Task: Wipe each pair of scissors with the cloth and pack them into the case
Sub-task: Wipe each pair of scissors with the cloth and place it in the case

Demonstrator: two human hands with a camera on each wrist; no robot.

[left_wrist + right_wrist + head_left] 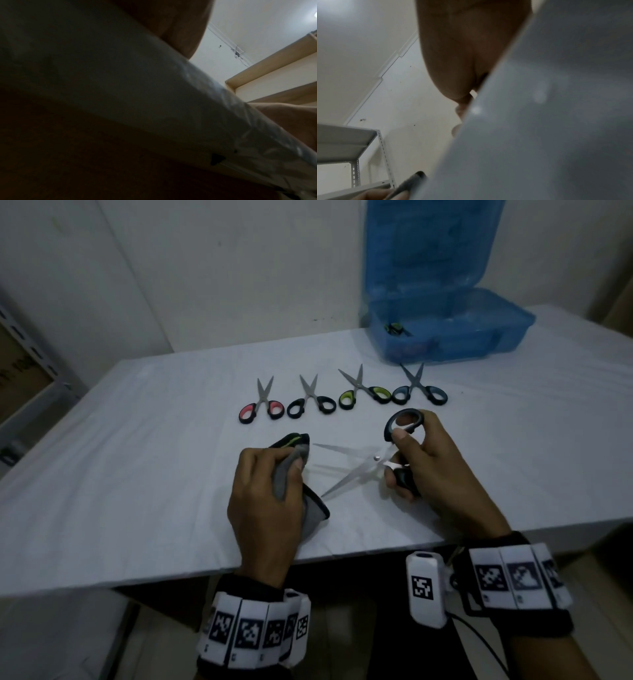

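fingers of left hand [263, 501] clutch grey cloth [291, 474]; right hand [424, 460] grips spread scissors [363, 463]; no readable writing.

A grey cloth [294, 470] with black-and-lime trim sits bunched at centre frame. Just right of it, black-handled scissors [373, 460] are spread wide — blade tips pointing left toward the cloth. Above, four scissors lie in a row, blades up: pink-handled [262, 405], black [311, 400], lime [363, 392], blue-grey [418, 389]. The translucent blue case [445, 326] stands open, upper right.
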